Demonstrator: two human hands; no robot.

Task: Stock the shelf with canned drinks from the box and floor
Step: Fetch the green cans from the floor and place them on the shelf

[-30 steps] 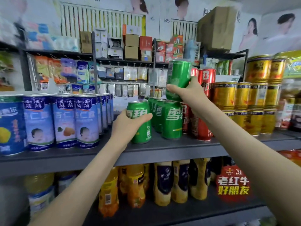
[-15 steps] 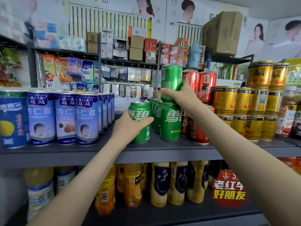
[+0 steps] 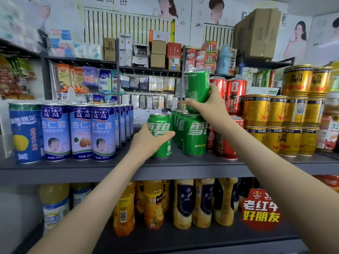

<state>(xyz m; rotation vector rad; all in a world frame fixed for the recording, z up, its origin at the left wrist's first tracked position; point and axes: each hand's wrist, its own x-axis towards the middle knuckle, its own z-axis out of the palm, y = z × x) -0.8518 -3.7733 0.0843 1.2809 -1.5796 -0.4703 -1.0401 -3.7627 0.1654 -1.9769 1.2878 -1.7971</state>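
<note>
— Grey shelf (image 3: 165, 167) boards crowded with drinks. So where are the person's hands?

— Both up at the middle board. The left hand (image 3: 150, 142) is wrapped round a front green can (image 3: 161, 125) that stands upright near the board's front edge, just left of the green row (image 3: 195, 134).

— And the other one?

— The right hand (image 3: 211, 105) is clamped on a raised green can (image 3: 197, 85), directly above the first can of that row. The fingers hide its base, so I cannot tell whether it touches the can beneath.

— What's beside them?

— Blue cans (image 3: 80, 132) off to the left, with a gap between. Red cans (image 3: 235, 96) are just to the right, two high, then stacked gold cans (image 3: 293, 123). Yellow bottles (image 3: 185, 202) stand on the board below.
</note>
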